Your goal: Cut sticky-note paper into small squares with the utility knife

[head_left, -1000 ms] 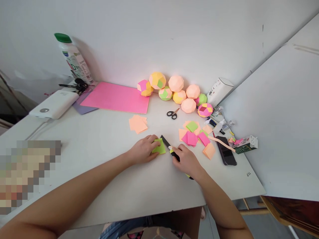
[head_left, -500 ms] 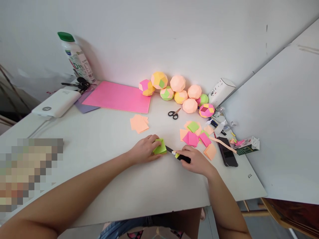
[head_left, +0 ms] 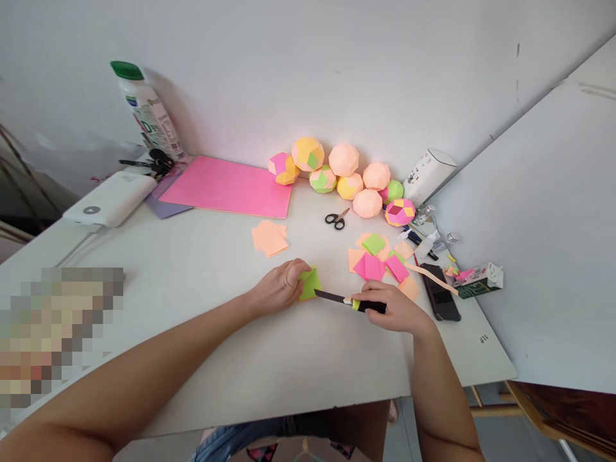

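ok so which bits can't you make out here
All in the head view:
Knife: its handle's rear end is hidden by the right hand.
Green paper: its left part is covered by the left hand.
Object at far left: pixelated, and cut off by the picture's left edge.
Small marking on the table: too small to read.

Single head-worn camera; looks forward and down onto the table (head_left: pixel 269 366) from its near side. Wide field, close range: rear wall (head_left: pixel 269 70) across the top, side wall (head_left: pixel 548 256) at right, wearer's clothing (head_left: pixel 289 449) along the bottom margin. Left hand (head_left: pixel 283 286) and right hand (head_left: pixel 392 308) fall near frame centre.
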Motion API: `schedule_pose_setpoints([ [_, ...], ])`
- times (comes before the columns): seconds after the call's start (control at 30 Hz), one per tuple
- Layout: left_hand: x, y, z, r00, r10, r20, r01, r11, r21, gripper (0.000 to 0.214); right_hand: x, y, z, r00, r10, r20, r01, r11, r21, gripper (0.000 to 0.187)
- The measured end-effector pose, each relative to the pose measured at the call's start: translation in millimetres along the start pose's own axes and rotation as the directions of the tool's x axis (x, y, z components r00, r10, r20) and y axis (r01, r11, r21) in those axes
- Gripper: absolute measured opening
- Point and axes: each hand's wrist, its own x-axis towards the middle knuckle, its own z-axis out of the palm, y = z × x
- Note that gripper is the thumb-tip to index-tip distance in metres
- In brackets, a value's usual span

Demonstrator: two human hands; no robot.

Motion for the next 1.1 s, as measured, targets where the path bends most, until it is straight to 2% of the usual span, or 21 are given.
schedule_pose_setpoints([
  [0.13,2.2,2.3,-6.0,0.978,-0.071,0.195,0.053,0.994,0.096,0.026,-1.1,3.1,-3.6,0.998,0.008,0.057,-0.009,1.0,0.016,0.05],
  [0.2,3.5,4.4,-8.8,0.966,-0.101,0.24,0.072,0.989,0.127,0.021,-1.1,4.3,-3.1,0.998,0.014,0.068,-0.015,1.0,0.017,0.049],
  [0.73,2.9,7.8,-10.0,0.957,-0.136,0.255,0.112,0.988,0.106,0.031,-2.1,3.3,-2.3,0.998,0.036,0.054,-0.036,0.999,0.006,0.051],
  [1.1,3.1,8.1,-10.8,0.96,-0.121,0.251,0.102,0.991,0.087,0.028,-2.0,3.8,-2.3,0.996,0.029,0.08,-0.03,1.0,0.009,0.051],
])
